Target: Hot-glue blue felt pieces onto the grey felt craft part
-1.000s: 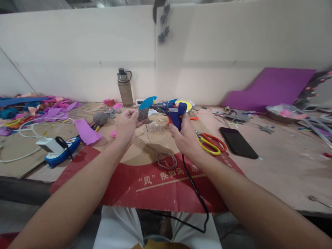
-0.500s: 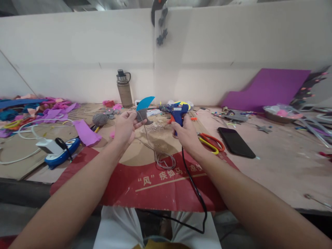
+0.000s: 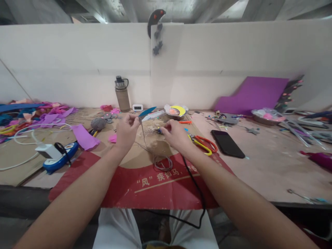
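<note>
My left hand [image 3: 126, 133] pinches a blue crescent-shaped piece [image 3: 147, 111], tilted nearly edge-on. Grey yarn [image 3: 143, 131] hangs from it to a loose coil [image 3: 163, 163] on the cardboard. My right hand [image 3: 176, 134] is low over the board, fingers closed around a glue gun [image 3: 159, 130]. Only a small dark part of the gun shows past the fingertips; the hand hides its body. Its black cable [image 3: 195, 185] runs from under my right wrist over the board's front edge.
Pliers with red and yellow handles [image 3: 207, 145] and a black phone [image 3: 228, 143] lie right of my hand. A bottle [image 3: 122, 97], a grey yarn ball [image 3: 98, 123] and a bowl with a yellow crescent [image 3: 178, 110] stand behind. At left are a blue power strip [image 3: 61, 159] and felt scraps [image 3: 52, 116].
My right hand has lowered the glue gun toward the board and turned over it. The blue crescent has tilted flatter in my left hand. The camera view has tipped upward.
</note>
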Motion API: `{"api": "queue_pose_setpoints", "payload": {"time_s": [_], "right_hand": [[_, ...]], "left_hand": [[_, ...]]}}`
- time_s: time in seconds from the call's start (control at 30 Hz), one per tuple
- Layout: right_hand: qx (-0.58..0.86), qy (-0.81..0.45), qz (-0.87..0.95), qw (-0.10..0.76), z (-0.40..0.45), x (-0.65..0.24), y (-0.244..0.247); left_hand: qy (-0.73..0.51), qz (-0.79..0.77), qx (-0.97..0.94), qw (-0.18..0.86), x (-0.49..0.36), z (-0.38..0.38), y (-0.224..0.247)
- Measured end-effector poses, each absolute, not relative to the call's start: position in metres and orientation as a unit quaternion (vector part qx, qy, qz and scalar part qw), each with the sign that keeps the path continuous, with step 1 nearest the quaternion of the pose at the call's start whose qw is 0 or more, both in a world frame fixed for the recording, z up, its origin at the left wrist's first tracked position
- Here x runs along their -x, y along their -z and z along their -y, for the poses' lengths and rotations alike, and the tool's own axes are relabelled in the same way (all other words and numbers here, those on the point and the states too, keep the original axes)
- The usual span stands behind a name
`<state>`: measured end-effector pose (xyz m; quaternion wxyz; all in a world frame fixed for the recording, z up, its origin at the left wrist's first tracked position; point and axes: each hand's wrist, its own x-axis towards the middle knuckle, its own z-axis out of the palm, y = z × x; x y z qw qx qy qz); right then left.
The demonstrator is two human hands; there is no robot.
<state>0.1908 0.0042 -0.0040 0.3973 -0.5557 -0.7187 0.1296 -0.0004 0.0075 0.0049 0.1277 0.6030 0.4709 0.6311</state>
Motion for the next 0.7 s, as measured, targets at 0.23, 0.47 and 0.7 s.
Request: {"api": "queue_pose_setpoints", "payload": {"time_s": [0.23,0.47,0.7], "right_hand": [[0.337,-0.549,0.555,0.526,-0.003,-0.127,-0.001],[0.353,-0.381,0.616,0.593,-0.003,-0.141,-0.002],[0.39,-0.2,0.66,0.61,-0.004,-0.156,-0.004]], "left_hand": [[-0.583,-0.469,-0.663,0.012,0.004,-0.005,-0.003],[-0.673,-0.395,-0.517,0.352,-0.01,-0.007,-0.007],[-0.678,-0.381,-0.456,0.433,-0.019,0.002,-0.014]]}}
